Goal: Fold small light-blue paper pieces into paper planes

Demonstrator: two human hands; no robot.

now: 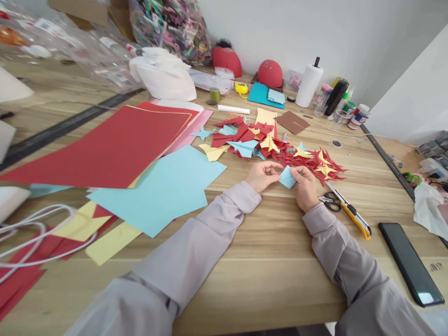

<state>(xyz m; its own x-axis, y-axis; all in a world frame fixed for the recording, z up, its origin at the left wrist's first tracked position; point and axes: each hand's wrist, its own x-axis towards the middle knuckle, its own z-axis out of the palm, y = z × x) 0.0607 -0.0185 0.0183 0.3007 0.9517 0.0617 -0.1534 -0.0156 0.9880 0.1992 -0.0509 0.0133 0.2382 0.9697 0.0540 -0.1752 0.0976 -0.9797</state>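
A small folded square of light blue paper (287, 178) is held just above the wooden table, pinched at its two side corners. My left hand (262, 176) has its fingertips closed on the paper's left corner. On the other corner, my right hand (304, 186) pinches with thumb and forefinger. Right behind both hands lies a heap of folded paper pieces (241, 135), mostly red with some yellow and blue. Scissors (331, 200) with black handles lie beside my right wrist, and a yellow utility knife (355, 218) rests against them.
Large blue sheets (157, 191) and red sheets (105, 144) cover the left side. White cable (42, 233) loops over yellow and red strips at front left. A black phone (409, 261) lies at the right. Bottles (359, 116) and a white roll (309, 85) stand at the back.
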